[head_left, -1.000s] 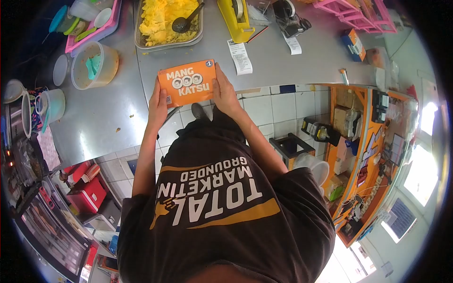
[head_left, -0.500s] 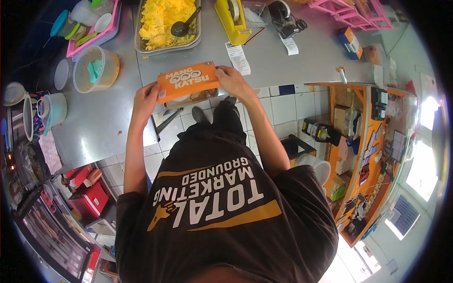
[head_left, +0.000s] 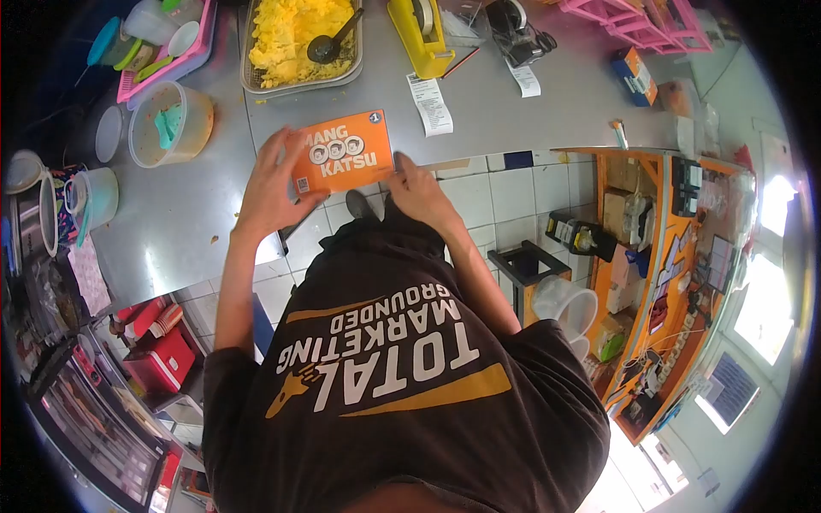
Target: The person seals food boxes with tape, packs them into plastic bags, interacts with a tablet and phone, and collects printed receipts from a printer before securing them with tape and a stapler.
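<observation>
Currently, a loosely open left hand (head_left: 272, 190) is cupping the orange box (head_left: 349, 156), upper centre; a curled right hand (head_left: 419, 195) is pinching its corner.

"What does the box (head_left: 344, 154) look like?"

"Orange, with white MANG KATSU lettering, three round faces, a blue #1 badge at its upper right corner and a small square code at the lower left."

"Open?"

"It looks closed, printed side up."

"Where?"

"At the desk's (head_left: 192, 209) front edge, slightly askew, between the hands (head_left: 278, 188)."
</observation>
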The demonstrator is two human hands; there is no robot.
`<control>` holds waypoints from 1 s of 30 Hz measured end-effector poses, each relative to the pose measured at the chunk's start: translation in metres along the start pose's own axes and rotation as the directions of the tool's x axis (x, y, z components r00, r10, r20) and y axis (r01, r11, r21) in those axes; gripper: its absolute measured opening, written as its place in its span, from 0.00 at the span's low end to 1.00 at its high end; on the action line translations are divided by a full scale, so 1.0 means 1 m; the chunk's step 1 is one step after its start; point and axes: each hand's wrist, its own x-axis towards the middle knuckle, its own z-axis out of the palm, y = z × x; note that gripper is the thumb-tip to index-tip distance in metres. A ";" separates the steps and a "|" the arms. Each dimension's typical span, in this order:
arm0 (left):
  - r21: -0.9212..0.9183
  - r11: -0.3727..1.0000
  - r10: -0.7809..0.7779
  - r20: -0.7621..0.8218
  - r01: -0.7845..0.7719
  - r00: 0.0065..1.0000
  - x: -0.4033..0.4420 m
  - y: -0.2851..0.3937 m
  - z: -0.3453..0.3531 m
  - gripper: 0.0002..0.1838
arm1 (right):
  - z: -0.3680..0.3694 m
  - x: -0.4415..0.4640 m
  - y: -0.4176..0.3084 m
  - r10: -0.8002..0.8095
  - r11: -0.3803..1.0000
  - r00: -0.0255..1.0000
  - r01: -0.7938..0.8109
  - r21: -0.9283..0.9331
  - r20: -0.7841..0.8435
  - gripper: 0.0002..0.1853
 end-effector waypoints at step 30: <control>0.272 0.941 0.124 0.283 -0.204 0.951 0.020 -0.009 0.013 0.42 | 0.033 0.021 0.020 0.129 0.796 0.962 0.045 0.604 -0.240 0.19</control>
